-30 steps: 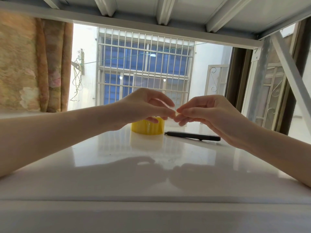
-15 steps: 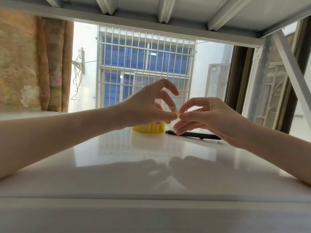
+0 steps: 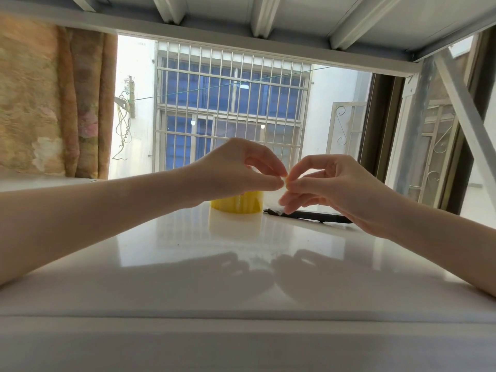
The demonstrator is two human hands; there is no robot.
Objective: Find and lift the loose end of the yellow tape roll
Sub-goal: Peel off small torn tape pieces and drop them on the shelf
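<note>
The yellow tape roll (image 3: pixel 236 205) stands on the white glossy table (image 3: pixel 241 264), partly hidden behind my left hand (image 3: pixel 236 170). My left hand and my right hand (image 3: pixel 330 183) meet fingertip to fingertip above the table, just right of the roll. Together they pinch a small yellowish bit of tape end (image 3: pixel 286 180) between thumbs and forefingers. A pale translucent strip (image 3: pixel 272 204) shows below the fingers, beside the roll; whether it joins the roll I cannot tell.
A black pen (image 3: pixel 314 216) lies on the table right of the roll, under my right hand. A metal frame crosses overhead, with a slanted brace at the right. A barred window is beyond the table and a curtain hangs at the left.
My left hand's raised fingers have curled back down over the pinch. Both hands stay together at about the same spot, and the roll has not moved.
</note>
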